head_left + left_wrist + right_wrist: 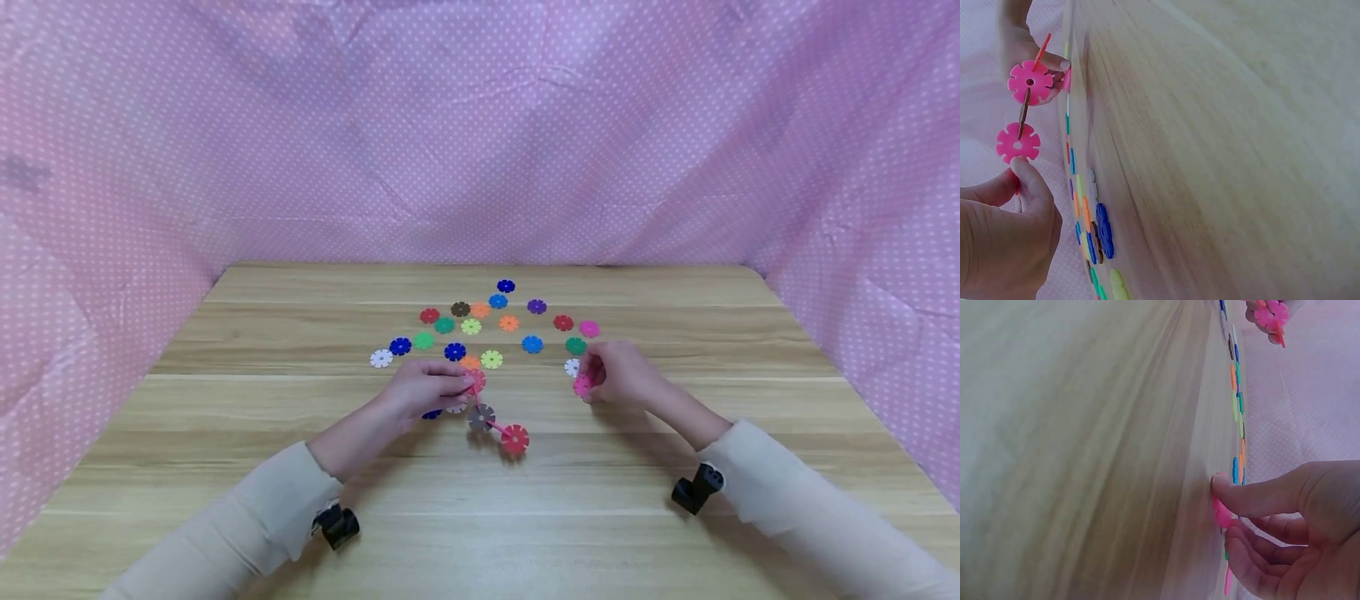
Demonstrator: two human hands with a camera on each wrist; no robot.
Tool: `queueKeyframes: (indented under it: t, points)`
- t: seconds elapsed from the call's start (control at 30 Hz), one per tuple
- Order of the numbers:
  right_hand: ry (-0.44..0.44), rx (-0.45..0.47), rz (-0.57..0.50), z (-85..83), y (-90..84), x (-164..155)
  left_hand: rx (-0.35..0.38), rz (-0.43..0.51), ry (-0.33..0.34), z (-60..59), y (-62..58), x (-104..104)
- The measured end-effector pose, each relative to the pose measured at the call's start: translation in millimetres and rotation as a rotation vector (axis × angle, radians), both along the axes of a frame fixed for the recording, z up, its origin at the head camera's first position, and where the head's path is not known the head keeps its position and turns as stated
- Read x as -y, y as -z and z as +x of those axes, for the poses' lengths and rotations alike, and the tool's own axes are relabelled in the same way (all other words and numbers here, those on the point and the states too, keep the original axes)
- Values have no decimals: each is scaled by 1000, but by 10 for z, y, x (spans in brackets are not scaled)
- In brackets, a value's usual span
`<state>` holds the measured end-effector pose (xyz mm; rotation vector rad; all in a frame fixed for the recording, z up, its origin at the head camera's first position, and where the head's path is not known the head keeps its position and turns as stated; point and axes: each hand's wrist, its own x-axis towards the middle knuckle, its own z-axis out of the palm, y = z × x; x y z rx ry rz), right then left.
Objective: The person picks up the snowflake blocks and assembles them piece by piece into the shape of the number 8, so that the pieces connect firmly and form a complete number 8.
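table [675, 317]: matt wood grain | discs [491, 359]: smooth plastic | backdrop [480, 125]: dotted pink cloth

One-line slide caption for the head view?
Left hand holds a linked chain of snowflake discs while right hand pinches a pink disc on the wooden table.

Left hand [426, 388] low, fingers pinched, right hand [619, 374] apart, fingertips curled, both forearms angled inward

hands [427, 387]: 2 | loose discs [491, 359]: about 20 | table [225, 467]: 1
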<state>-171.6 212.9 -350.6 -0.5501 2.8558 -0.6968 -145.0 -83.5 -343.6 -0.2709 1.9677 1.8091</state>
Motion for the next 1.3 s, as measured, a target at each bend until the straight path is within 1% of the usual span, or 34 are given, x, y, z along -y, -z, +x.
queueKeyframes:
  t: [0.1, 0.27, 0.43, 0.57, 0.67, 0.8, 0.93, 1.13, 1.3]
  points:
    - [4, 7, -9, -9, -1, 0, 6, 2, -9, -4, 4, 4]
    - [-18, 9, -26, -26, -11, 24, 17, -2, -22, -14, 9, 8]
    - [-9, 11, -78, -55, -37, 84, 8, -1, -13, -12, -5, 6]
    - [6, 1, -156, -49, -84, 179, 4, 7, -7, 0, -11, -2]
    - [-10, -31, -220, -51, -105, 272, 4, 6, -10, 9, -16, -15]
    - [-21, -43, -308, -62, -114, 398, 10, -6, -15, 11, -24, -38]
    - [-28, -39, -384, -75, -112, 510, 24, -33, -23, 5, -26, -56]
    - [-95, -1, -483, -109, -102, 648, 19, -30, -9, -12, -38, -56]
    - [-136, 23, -546, -119, -86, 732, 13, -33, -4, -8, -44, -61]
